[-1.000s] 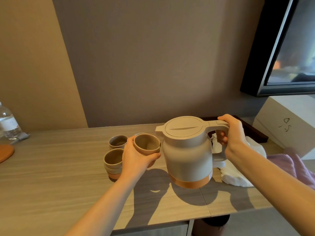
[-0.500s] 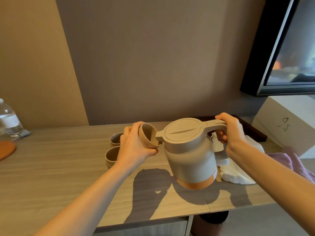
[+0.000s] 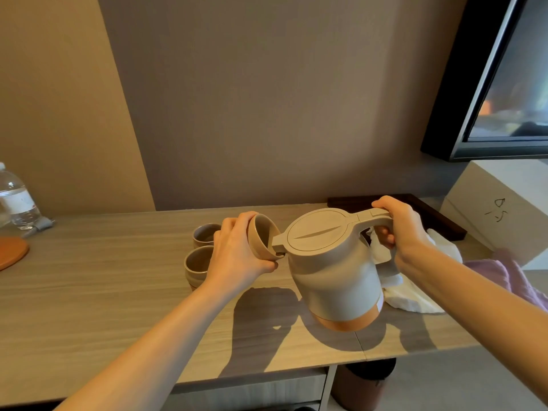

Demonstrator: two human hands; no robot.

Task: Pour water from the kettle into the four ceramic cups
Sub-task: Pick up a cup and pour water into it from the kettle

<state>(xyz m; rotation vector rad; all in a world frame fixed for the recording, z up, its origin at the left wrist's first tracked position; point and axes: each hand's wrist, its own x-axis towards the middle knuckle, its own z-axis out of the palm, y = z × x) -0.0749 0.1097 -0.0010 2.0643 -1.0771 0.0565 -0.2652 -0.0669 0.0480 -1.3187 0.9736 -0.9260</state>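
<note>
Worktop [image 3: 103, 277]: matte wood-grain laminate. Kettle [image 3: 335, 277] is lifted off it and leans left, spout [image 3: 277, 247] leading. It has a smooth beige body, orange base band and flat oval lid. My right hand [image 3: 400, 229] is wrapped round the handle on the right. My left hand [image 3: 237, 253] curls round the held cup [image 3: 262, 235], matte tan ceramic, mouth canted right.

Key relation: the spout tip is at that mouth, so I judge more tilt pours. Can't tell if water is flowing.

Rear cup [image 3: 204, 234] and near cup [image 3: 197, 262] stand just left. The fourth is not visible.
</note>
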